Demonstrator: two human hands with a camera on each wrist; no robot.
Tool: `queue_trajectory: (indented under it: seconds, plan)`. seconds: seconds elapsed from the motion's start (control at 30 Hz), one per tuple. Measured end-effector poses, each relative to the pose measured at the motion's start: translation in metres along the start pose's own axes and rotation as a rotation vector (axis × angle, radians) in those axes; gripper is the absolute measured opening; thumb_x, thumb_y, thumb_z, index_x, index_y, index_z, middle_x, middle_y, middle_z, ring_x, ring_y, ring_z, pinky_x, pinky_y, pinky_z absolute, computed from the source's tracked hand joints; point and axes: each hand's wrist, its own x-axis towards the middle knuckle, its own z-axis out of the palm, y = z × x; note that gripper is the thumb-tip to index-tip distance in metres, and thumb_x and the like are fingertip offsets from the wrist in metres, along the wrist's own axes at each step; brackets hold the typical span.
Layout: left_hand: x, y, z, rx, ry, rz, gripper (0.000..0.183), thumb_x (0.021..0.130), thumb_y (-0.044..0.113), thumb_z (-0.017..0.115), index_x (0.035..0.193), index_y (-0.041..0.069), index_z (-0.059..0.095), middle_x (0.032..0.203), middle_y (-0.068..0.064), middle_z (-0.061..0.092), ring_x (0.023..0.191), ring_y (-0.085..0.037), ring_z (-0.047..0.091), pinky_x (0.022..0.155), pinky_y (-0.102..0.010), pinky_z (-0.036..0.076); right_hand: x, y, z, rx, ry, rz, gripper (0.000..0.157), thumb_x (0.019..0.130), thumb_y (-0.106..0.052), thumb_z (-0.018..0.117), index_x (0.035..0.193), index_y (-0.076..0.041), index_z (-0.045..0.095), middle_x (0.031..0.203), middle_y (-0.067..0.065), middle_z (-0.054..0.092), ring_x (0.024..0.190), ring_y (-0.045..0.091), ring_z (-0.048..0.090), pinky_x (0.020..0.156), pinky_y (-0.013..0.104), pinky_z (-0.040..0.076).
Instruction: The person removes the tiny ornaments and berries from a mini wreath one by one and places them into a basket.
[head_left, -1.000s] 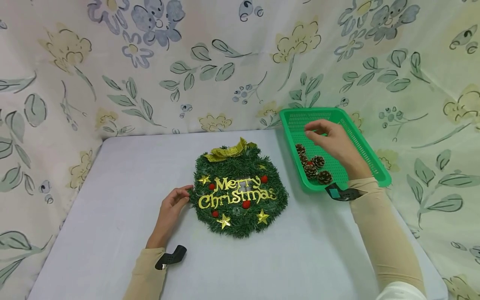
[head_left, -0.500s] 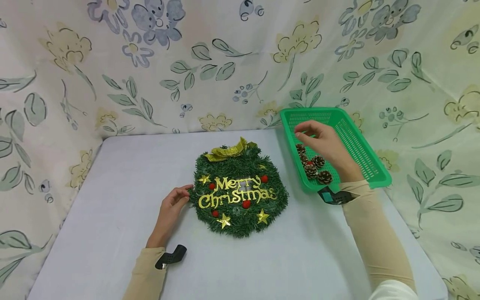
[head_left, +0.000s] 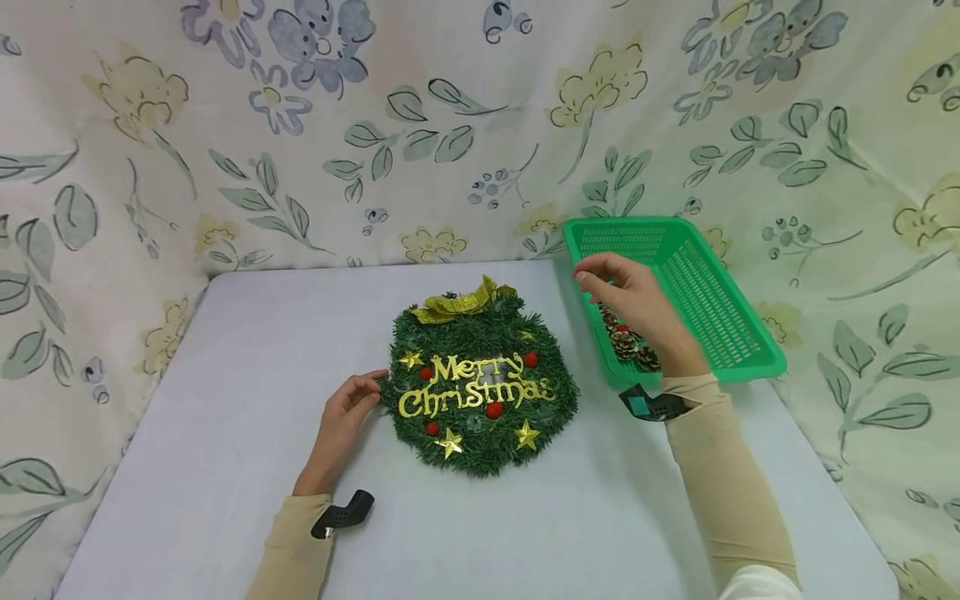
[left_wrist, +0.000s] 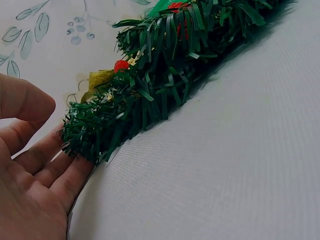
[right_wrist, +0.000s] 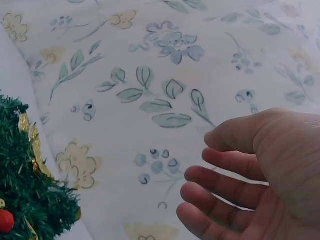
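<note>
A green tinsel wreath (head_left: pixel 480 458) with gold "Merry Christmas" lettering, gold stars, red berries and a gold ribbon bow (head_left: pixel 461 307) lies on the white table. At its left edge, the fingertips of my left hand (head_left: pixel 347 412) touch the green strands. The left wrist view shows those fingers extended under the strands, the thumb held apart. My right hand (head_left: pixel 633 300) hangs over the left side of a green plastic basket (head_left: pixel 708 308). Its fingers are loosely bent, and the right wrist view shows nothing between thumb and fingers. Pine cones (head_left: pixel 624 343) in the basket are partly hidden below this hand.
A floral curtain (head_left: pixel 450 125) rises along the back of the table and at both sides. The basket stands at the back right corner, its rim raised around the pine cones. A red berry (head_left: pixel 621 331) shows among the cones.
My right hand has drifted left over the basket, towards its left rim, and now covers some pine cones. The left hand and the wreath stay as they were.
</note>
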Motion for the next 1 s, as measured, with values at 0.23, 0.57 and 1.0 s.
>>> queue_trajectory:
  seconds: [0.23, 0.57, 1.0]
  plan:
    - [0.001, -0.001, 0.001, 0.010, 0.007, -0.002, 0.016, 0.104, 0.005, 0.052, 0.111, -0.009, 0.054, 0.145, -0.021, 0.055, 0.122, 0.007, 0.054, 0.097, -0.008, 0.044, -0.002, 0.003, 0.007, 0.021, -0.027, 0.007, 0.034, 0.104, -0.037, 0.055, 0.129, -0.016, 0.064, 0.130, 0.006, 0.065, 0.102, 0.014, 0.063, 0.081, 0.035, 0.056]
    - [0.000, 0.000, 0.000, 0.012, 0.001, -0.020, 0.019, 0.105, 0.009, 0.052, 0.114, -0.008, 0.054, 0.147, -0.018, 0.054, 0.123, 0.008, 0.053, 0.097, -0.008, 0.043, -0.006, 0.005, 0.023, 0.086, -0.062, -0.024, 0.031, 0.104, -0.031, 0.058, 0.129, -0.012, 0.064, 0.130, 0.011, 0.065, 0.100, 0.012, 0.062, 0.086, 0.026, 0.054]
    - [0.000, -0.001, 0.000, 0.005, -0.009, 0.018, 0.019, 0.105, 0.008, 0.052, 0.113, -0.010, 0.053, 0.147, -0.022, 0.053, 0.124, 0.005, 0.054, 0.097, -0.008, 0.044, -0.010, 0.013, 0.041, 0.129, -0.087, -0.045, 0.029, 0.104, -0.022, 0.059, 0.128, -0.006, 0.064, 0.126, 0.011, 0.066, 0.095, 0.011, 0.064, 0.085, 0.030, 0.056]
